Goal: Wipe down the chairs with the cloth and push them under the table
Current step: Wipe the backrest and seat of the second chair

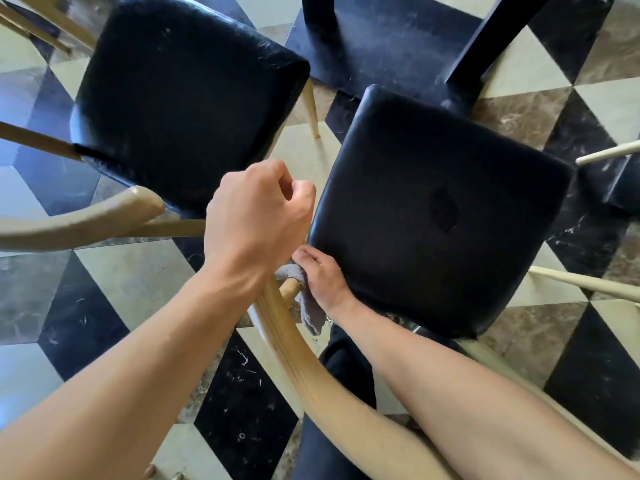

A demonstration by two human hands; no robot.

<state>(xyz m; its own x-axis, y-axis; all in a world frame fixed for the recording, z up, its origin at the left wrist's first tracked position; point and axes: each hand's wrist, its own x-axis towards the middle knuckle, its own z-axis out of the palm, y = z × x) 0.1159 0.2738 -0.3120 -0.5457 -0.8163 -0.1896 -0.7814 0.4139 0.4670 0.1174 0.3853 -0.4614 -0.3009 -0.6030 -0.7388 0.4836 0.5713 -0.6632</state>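
Observation:
Two chairs with black padded seats and light wooden frames stand below me. The near chair's seat is on the right, and its curved wooden backrest rail runs between my arms. My left hand is closed over the end of that rail. Lower down, my right hand presses a grey cloth around a wooden post just under the rail, at the seat's left corner. The second chair stands to the left, its armrest pointing toward my left hand.
The dark table's base plate and legs stand at the top, just beyond both seats. The floor is chequered black, cream and brown tile. Light chair legs stick out on the right. My dark trouser leg shows below the seat.

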